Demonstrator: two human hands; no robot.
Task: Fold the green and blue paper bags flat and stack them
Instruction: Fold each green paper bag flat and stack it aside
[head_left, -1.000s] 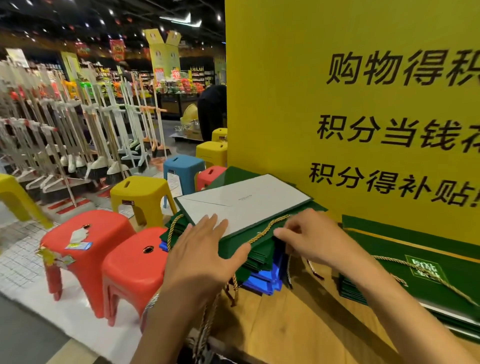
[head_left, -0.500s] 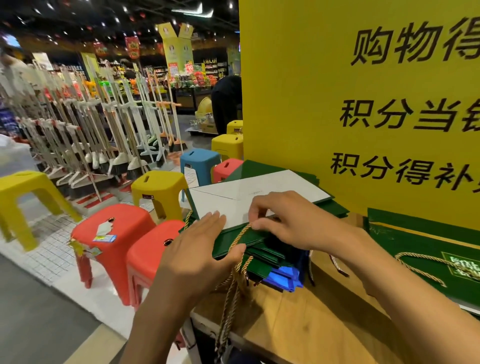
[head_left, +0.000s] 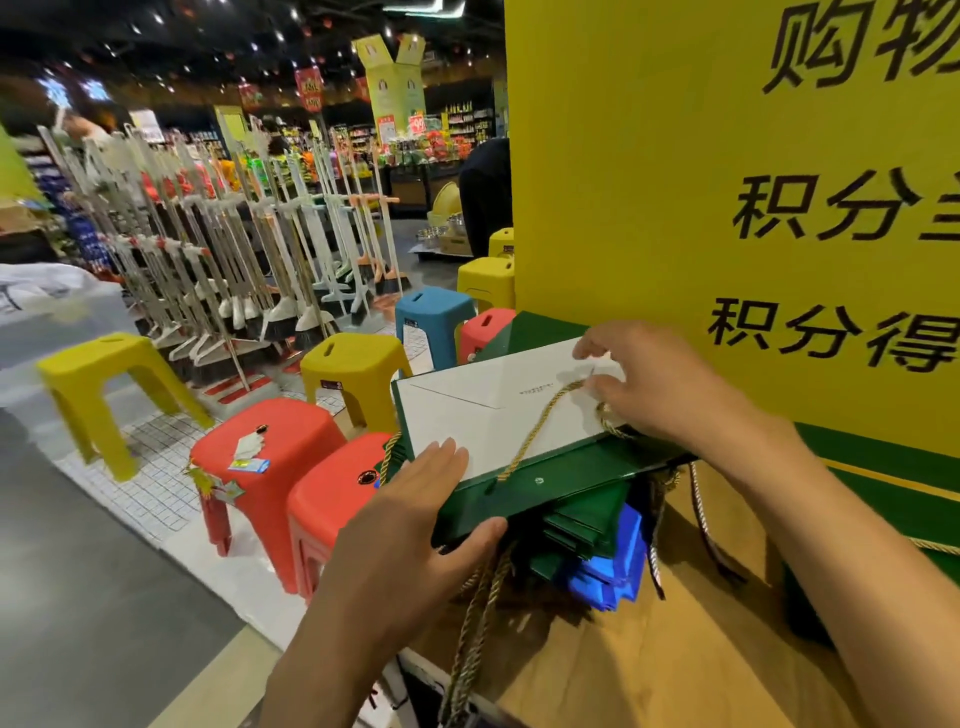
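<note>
A folded green paper bag (head_left: 550, 480) with a white folded-up bottom panel (head_left: 483, 410) lies on top of a stack of flat green bags and blue bags (head_left: 608, 574) at the left end of a wooden counter (head_left: 649, 660). My left hand (head_left: 415, 525) holds the top bag's near left edge, fingers flat on top and thumb under the rim. My right hand (head_left: 644, 379) sits on the far right of the white panel and pinches the bag's gold rope handle (head_left: 540, 426).
A big yellow sign (head_left: 727, 208) stands right behind the stack. More green bags (head_left: 883, 483) lie at the right. Red stools (head_left: 322, 499), yellow stools (head_left: 353, 364) and a blue one stand left of the counter, with broom racks (head_left: 218, 260) beyond.
My right hand has moved from the bag's near edge up across the white panel, drawing the rope handle with it. The left hand has stayed on the near left edge.
</note>
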